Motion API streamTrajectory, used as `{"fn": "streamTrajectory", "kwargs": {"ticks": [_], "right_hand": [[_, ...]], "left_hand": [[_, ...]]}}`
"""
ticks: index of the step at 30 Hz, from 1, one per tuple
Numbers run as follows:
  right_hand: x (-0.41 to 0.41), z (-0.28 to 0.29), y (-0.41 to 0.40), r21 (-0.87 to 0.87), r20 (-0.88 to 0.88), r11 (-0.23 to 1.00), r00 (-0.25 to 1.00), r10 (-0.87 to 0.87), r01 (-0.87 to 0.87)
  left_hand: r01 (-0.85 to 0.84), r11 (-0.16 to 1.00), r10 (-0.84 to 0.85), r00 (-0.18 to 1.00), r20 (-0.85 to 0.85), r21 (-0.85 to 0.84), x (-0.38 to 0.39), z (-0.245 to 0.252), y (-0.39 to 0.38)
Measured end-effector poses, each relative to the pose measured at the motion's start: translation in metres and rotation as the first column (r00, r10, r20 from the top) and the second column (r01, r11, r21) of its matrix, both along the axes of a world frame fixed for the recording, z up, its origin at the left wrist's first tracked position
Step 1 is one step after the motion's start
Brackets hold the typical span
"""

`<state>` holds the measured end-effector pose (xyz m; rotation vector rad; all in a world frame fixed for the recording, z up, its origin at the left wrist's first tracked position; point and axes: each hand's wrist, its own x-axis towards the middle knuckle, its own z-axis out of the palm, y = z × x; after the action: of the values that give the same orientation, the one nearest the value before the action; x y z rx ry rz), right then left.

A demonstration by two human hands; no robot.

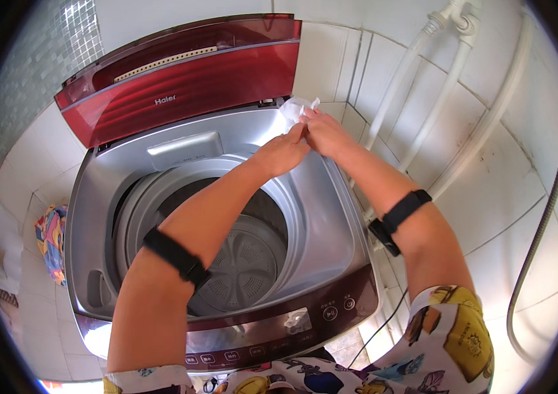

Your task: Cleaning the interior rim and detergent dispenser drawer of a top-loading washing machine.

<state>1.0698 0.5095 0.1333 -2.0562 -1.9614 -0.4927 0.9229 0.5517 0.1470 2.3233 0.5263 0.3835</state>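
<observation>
A top-loading Haier washing machine (328, 216) stands before me with its red lid (185, 83) raised. Its round tub (237, 266) shows a grey pulsator at the bottom and no laundry on it. At the back right corner of the silver top, my right hand (329, 134) has its fingers on a crumpled white tissue or thin cloth (292, 112). My left hand (283, 153) meets the right one there, fingers bent and thumb side against it. Whether the left fingertips also pinch the white piece is hidden.
White pipes (436, 98) run along the tiled wall on the right, and a metal shower hose (545, 221) hangs farther out. A colourful cloth (53, 241) lies left of the machine. The control panel (279, 335) is at the front edge, near a thin black cable (382, 327).
</observation>
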Motion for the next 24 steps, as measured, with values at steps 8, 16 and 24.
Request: {"fn": "streamTrajectory", "kwargs": {"ticks": [8,16,24], "right_hand": [[0.004,-0.004,0.021,-0.105,0.127,0.994,0.991,0.036,-0.022],[-0.014,0.005,0.077,-0.208,0.152,0.969,0.983,-0.101,0.131],[-0.021,0.007,0.075,-0.214,0.133,0.975,0.991,-0.032,0.06]], "left_hand": [[0.062,0.997,-0.049,0.971,-0.233,0.05,-0.024,0.024,-0.006],[-0.051,0.981,0.087,0.978,-0.189,0.187,-0.07,0.011,0.034],[-0.136,0.954,0.188,0.965,-0.183,0.267,-0.076,0.002,0.05]]}}
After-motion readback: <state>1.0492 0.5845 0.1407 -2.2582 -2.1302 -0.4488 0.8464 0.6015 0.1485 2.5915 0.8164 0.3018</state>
